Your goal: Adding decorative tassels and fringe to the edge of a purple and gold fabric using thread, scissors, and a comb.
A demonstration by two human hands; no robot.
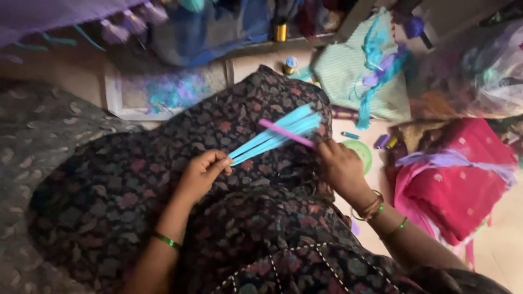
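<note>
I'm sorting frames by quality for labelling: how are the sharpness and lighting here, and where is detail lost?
Head view: light is soft and dim, with no hard shadows or glare. The left hand pinching the blue thread bundle and the right hand with the pink stick read fairly sharp. The purple tassels at the top edge and the plastic bag are smeared, and the frame's edges bend outward.

Left hand (200, 173) pinches blue thread bundle (275, 136) over lap; right hand (340, 166) holds pink comb (286, 133) across bundle.
</note>
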